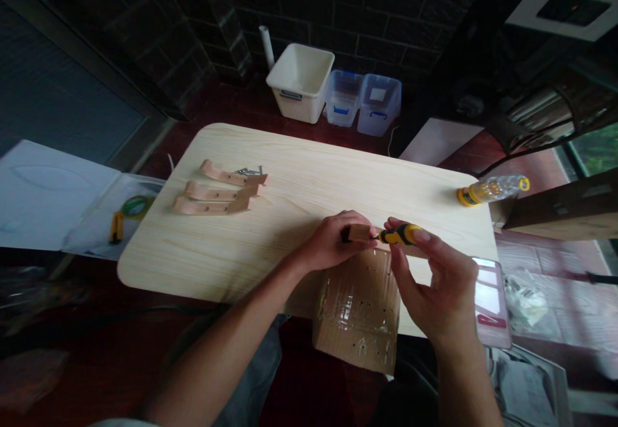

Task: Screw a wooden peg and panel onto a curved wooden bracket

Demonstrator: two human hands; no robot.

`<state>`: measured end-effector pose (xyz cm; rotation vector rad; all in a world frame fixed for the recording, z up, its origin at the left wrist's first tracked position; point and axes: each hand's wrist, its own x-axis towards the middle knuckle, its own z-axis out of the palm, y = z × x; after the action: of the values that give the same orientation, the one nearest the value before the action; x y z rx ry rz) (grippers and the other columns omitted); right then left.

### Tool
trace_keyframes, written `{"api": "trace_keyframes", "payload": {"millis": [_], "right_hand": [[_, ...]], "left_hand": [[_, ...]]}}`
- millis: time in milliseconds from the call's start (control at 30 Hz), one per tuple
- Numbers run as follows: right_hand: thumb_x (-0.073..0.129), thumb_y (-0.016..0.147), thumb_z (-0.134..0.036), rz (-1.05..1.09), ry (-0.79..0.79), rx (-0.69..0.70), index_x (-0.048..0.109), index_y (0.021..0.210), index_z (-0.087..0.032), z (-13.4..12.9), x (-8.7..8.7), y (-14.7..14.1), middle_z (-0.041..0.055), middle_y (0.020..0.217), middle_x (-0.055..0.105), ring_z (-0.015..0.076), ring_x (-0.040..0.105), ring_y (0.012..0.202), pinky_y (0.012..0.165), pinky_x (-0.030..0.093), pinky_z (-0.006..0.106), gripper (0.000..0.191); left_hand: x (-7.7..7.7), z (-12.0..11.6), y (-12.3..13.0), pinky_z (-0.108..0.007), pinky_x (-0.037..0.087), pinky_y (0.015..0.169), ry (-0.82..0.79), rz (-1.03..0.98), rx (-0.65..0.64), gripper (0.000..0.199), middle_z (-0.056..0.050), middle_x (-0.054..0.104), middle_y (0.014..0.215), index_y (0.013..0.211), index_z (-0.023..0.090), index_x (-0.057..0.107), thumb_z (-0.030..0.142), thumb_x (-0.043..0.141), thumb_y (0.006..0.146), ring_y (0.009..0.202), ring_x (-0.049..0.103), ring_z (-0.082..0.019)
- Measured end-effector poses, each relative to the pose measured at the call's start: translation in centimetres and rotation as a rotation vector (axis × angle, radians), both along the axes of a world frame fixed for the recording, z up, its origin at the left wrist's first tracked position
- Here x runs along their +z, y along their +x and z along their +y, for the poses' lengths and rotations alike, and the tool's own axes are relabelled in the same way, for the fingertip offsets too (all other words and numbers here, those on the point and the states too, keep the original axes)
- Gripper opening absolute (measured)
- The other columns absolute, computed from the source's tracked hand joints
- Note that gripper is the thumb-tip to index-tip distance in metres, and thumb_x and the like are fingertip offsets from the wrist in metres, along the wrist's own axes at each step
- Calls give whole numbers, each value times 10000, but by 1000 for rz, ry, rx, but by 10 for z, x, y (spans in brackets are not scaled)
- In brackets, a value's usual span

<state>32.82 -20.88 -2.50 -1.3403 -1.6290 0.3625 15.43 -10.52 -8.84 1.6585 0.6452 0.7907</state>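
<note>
My right hand (434,272) is closed around a yellow and black screwdriver (398,235), held nearly level and pointing left. Its tip meets a small wooden piece (360,232), which my left hand (333,240) grips. Where exactly the tip sits, I cannot tell. Beneath both hands a bent cardboard sheet (360,311), shiny with clear tape and dotted with small holes, hangs over the table's near edge. Three curved wooden pieces (217,207) with dark holes lie on the left of the table, and a few screws (248,171) are beside them.
The pale wooden table (299,176) has rounded corners. A clear case with a yellow base (492,190) lies at its right end. A phone-like slab (492,304) is at the right edge. Beyond the table stand a cream bin (302,85) and clear boxes (379,105).
</note>
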Motion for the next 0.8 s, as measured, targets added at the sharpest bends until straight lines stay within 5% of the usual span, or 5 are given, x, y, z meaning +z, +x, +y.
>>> {"api": "trace_keyframes", "payload": {"millis": [500, 800], "right_hand": [[755, 917, -172, -48, 5, -128, 653, 1244, -303, 1, -5, 4, 59, 1153, 783, 250, 797, 1018, 857, 691, 453, 366], [666, 934, -72, -35, 26, 22, 597, 1351, -337, 1, 2, -2, 47, 1303, 761, 222, 776, 1129, 890, 688, 415, 499]], "left_hand": [[-2, -1, 0, -390, 556, 968, 18, -18, 14, 210, -86, 775, 1054, 969, 199, 744, 391, 796, 902, 1024, 715, -222], [1, 0, 0, -405, 551, 983, 13, -16, 12, 171, -84, 766, 1058, 950, 206, 747, 366, 774, 897, 1042, 703, -234]]}}
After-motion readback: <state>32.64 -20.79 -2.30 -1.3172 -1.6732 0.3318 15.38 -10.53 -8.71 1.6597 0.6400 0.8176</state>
